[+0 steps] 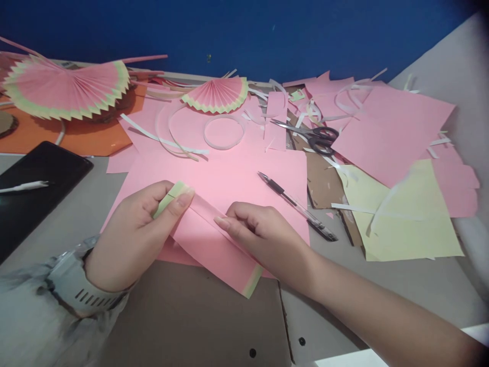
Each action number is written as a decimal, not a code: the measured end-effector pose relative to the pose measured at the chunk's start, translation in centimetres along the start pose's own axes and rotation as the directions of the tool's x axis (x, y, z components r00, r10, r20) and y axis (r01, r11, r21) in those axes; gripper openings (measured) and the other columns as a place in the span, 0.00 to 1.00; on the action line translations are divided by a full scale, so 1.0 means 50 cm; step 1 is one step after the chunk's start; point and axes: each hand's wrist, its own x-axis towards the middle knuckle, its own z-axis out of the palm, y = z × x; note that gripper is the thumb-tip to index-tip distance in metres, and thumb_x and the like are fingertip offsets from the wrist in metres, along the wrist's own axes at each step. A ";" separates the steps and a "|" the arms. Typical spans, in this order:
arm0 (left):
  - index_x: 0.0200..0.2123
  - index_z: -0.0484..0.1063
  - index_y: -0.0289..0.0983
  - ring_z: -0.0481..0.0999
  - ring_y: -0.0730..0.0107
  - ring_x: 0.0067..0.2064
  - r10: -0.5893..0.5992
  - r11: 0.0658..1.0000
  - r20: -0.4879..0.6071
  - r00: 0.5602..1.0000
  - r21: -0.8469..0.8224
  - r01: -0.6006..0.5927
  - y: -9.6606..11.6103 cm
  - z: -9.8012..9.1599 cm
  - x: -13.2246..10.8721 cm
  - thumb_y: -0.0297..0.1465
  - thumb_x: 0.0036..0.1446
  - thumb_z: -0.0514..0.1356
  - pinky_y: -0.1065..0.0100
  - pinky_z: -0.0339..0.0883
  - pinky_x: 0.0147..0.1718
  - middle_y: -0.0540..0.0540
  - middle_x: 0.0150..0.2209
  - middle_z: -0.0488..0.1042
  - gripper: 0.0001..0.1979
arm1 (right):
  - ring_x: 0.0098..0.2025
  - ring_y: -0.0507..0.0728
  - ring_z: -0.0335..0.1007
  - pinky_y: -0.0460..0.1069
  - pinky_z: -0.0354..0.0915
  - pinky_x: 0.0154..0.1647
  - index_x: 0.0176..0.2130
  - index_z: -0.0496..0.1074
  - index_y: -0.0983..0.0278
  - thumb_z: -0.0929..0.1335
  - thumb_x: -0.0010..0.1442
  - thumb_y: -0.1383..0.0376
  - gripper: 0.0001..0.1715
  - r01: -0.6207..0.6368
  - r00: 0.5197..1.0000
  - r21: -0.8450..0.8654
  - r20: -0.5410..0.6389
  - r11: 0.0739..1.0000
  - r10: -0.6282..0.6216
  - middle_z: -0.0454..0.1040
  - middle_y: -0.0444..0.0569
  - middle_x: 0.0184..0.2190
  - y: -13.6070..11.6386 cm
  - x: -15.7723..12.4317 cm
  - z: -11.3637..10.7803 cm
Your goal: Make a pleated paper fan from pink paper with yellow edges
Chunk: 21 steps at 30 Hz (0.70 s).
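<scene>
Between my hands is a pink paper strip (219,250) with pale green ends, folded along its upper long edge. My left hand (133,237) pinches its far left end, thumb on top at the green border. Along the folded edge, my right hand (263,232) grips the paper between thumb and curled fingers. The strip's lower part hangs toward me, ending in a green edge at the lower right. Beneath it lie pink sheets (153,163). A black-capped clear pen (298,206) rests on them, right of my right hand.
Two pleated pink fans with green rims, a large one (69,89) and a small one (216,94), lie at the back. Scissors (315,135) sit among paper scraps. A green sheet (408,219) is at right, a black tablet-like device (38,188) at left, a blue wall (244,35) behind.
</scene>
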 end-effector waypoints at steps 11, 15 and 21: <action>0.21 0.58 0.38 0.58 0.77 0.22 0.055 0.998 -0.020 0.998 0.029 -0.054 -0.020 0.003 0.004 0.43 0.59 0.50 0.75 0.53 0.21 0.56 0.19 0.57 0.19 | 0.23 0.47 0.50 0.43 0.48 0.20 0.24 0.59 0.62 0.60 0.63 0.54 0.20 0.021 1.000 0.002 -0.007 1.000 -0.021 0.57 0.37 0.20 0.002 -0.003 0.000; 0.20 0.57 0.39 0.59 0.78 0.21 0.070 0.997 -0.063 0.996 0.027 -0.068 -0.036 0.005 0.008 0.45 0.59 0.49 0.77 0.53 0.19 0.56 0.18 0.57 0.21 | 0.23 0.47 0.51 0.43 0.50 0.21 0.25 0.60 0.62 0.59 0.64 0.55 0.19 0.014 1.000 0.003 -0.009 1.000 -0.014 0.58 0.37 0.21 0.003 -0.002 -0.003; 0.21 0.58 0.39 0.59 0.78 0.21 0.087 0.995 -0.084 0.993 0.052 -0.083 -0.037 0.003 0.010 0.44 0.60 0.49 0.78 0.53 0.19 0.56 0.18 0.57 0.20 | 0.23 0.46 0.51 0.42 0.50 0.21 0.25 0.60 0.62 0.59 0.63 0.54 0.20 0.015 1.000 -0.002 -0.016 1.000 -0.016 0.59 0.37 0.21 0.009 -0.001 -0.001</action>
